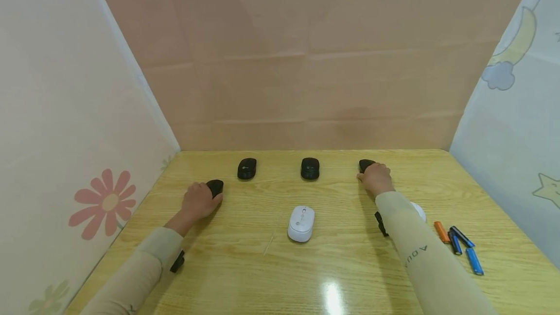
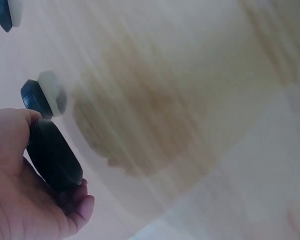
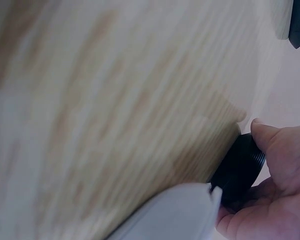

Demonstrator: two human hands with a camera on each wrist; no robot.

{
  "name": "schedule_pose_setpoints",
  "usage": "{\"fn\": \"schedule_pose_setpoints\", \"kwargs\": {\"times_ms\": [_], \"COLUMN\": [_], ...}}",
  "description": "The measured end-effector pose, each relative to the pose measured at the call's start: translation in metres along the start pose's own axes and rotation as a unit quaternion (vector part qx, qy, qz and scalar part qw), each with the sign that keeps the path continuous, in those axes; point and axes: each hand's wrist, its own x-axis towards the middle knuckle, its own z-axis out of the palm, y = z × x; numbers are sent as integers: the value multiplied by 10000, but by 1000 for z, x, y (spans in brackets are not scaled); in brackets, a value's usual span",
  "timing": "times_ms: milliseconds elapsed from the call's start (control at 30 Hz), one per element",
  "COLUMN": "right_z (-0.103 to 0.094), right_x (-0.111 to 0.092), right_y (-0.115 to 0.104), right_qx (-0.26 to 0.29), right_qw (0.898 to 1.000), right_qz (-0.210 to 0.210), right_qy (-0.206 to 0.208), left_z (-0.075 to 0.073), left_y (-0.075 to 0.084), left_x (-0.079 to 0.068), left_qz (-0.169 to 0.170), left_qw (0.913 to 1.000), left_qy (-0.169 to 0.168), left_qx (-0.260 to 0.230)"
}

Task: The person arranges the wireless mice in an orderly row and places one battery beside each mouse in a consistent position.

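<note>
My left hand grips a black computer mouse at the left of the table; the left wrist view shows thumb and fingers on the sides of this mouse. At the back right, my right hand holds another black mouse by its sides, partly covered by the hand. The right wrist view shows that mouse between thumb and fingers, close to the tabletop. Between the hands stand a black mouse and another black mouse. Nearer the front lies a white mouse.
A white rounded thing is mostly hidden behind the right forearm; a white mouse shows below in the right wrist view. On the right lie an orange battery and several blue ones. Paper-like walls border the wooden table.
</note>
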Motion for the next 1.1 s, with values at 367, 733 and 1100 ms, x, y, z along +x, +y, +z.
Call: {"fn": "schedule_pose_setpoints", "kwargs": {"times_ms": [367, 733, 1100], "right_z": [2, 0, -1], "right_x": [2, 1, -1], "right_y": [0, 2, -1], "right_qx": [185, 275, 357], "right_qw": [9997, 9994, 9992], "right_qz": [144, 171, 167], "right_qy": [-78, -112, -87], "left_z": [-2, -3, 5], "left_y": [22, 50, 73], "left_x": [-7, -9, -8], "left_qz": [97, 195, 91], "left_qw": [9996, 9991, 9996], "left_qy": [229, 362, 252], "left_qx": [-167, -64, -17]}}
